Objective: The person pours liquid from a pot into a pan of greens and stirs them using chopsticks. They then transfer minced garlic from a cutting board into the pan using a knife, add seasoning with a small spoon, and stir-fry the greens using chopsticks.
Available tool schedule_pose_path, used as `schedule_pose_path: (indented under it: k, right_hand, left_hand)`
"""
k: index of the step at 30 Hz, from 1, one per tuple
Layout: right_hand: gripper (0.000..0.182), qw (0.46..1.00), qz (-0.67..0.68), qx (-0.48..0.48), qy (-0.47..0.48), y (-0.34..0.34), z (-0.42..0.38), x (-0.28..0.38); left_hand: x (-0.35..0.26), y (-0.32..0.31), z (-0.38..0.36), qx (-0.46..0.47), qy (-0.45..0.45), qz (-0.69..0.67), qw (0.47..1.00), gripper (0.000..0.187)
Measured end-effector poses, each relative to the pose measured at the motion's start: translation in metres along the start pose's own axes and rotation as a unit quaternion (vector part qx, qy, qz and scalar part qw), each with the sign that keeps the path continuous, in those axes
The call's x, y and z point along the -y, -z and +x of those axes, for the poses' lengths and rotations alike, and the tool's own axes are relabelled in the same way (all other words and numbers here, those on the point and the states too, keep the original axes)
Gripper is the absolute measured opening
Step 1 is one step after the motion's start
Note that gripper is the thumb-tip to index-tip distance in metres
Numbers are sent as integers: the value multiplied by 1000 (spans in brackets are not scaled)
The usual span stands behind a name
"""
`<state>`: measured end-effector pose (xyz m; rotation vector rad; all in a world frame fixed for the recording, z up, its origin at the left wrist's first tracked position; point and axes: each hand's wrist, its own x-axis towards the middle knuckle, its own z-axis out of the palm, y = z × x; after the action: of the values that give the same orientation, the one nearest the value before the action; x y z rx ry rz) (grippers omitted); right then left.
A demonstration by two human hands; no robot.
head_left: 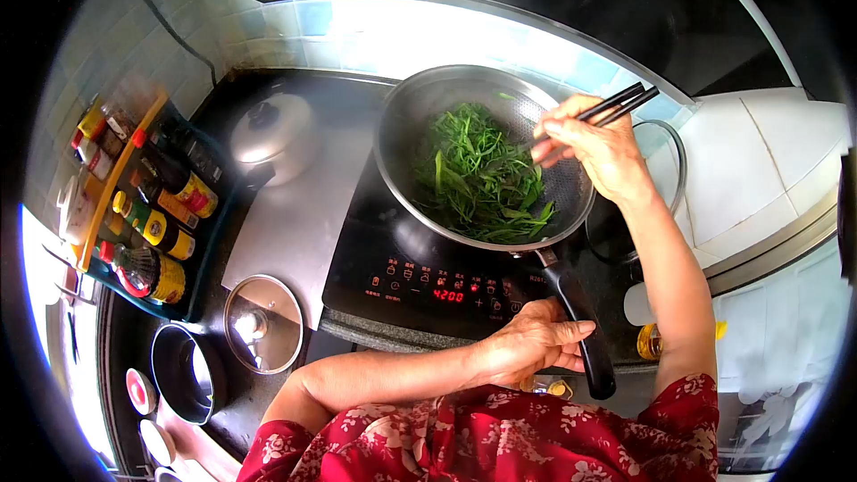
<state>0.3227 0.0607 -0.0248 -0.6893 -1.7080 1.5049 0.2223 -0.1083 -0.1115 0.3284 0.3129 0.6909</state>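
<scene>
A wok point(402, 156) stands on a black induction cooktop point(357, 277) whose red display is lit. Leafy greens point(482, 174) lie in a loose heap inside it. My right hand point(594, 147), over the wok's right rim, is closed around dark chopsticks point(625, 105); their lower ends are blurred near the greens. My left hand point(536, 339) is closed on the black wok handle point(580, 317), with the thumb lying across it.
A silver lidded pot point(275, 138) stands behind on the left. Sauce bottles point(165, 232) fill a rack at the far left. A glass lid point(263, 323) and a dark pot point(186, 373) sit at the lower left. A cable point(683, 156) curves right of the wok.
</scene>
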Motion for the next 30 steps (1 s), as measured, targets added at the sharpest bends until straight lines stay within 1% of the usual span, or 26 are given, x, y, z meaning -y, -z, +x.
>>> schedule_pose_path:
  k: [1,2,3,5,6,8,9,11,13,15,17,18,19,21,23,24,26,27,28,29,30]
  right_hand:
    - [9,996,20,63,-56,7,-3,1]
    - [9,996,2,41,-75,10,-4,0]
    - [8,994,11,44,-100,21,-3,-7]
    - [5,992,-35,16,-117,45,10,-28]
    - [5,993,-34,16,-116,48,12,-34]
    - [4,995,-28,-64,-66,52,16,-39]
    - [4,995,-26,-63,-68,52,15,-36]
    - [5,995,-68,-71,-23,48,9,-14]
    - [7,993,-106,-30,-47,50,-2,10]
    - [6,986,-129,50,-96,66,0,12]
    - [6,985,-131,26,-111,71,11,-6]
    - [7,990,-102,-7,-94,71,19,-20]
    - [8,995,-73,-19,-64,66,23,-27]
    - [10,997,-76,-35,-5,54,27,-30]
    - [11,993,-108,-56,-3,44,24,-15]
    - [12,993,-104,-53,-19,37,19,-1]
    - [10,996,-87,-13,-14,19,14,3]
    - [11,996,-89,7,-14,6,11,1]
    - [7,997,-50,35,-43,-10,9,-6]
    - [5,998,-5,68,-12,-35,7,-23]
    - [5,997,-35,67,5,-36,9,-27]
  left_hand:
    - [1,0,1,4,-6,-3,1000,20]
    - [2,2,2,3,-6,-3,1000,20]
    - [4,5,3,14,-1,7,1000,23]
    - [4,4,2,22,4,18,1000,26]
    - [2,0,0,10,0,10,1000,25]
    - [0,-1,0,-1,-6,2,1000,24]
    - [1,2,2,5,-1,7,1000,25]
    - [4,5,4,12,4,7,1000,26]
    - [5,5,6,12,-2,6,1000,28]
    - [5,5,6,8,2,5,1000,29]
    - [4,4,5,5,5,4,1000,31]
    - [4,4,4,8,6,5,1000,30]
    - [3,4,3,9,6,7,1000,30]
    - [5,7,5,0,7,12,1000,30]
    - [7,8,6,-9,10,16,1000,30]
    - [6,7,6,-9,11,12,1000,29]
    - [4,8,4,-19,7,11,1000,28]
    - [5,6,5,-10,8,7,1000,29]
    - [5,5,4,-4,9,6,1000,30]
    - [4,5,3,-11,11,9,1000,30]
    - [4,4,4,1,0,11,1000,31]
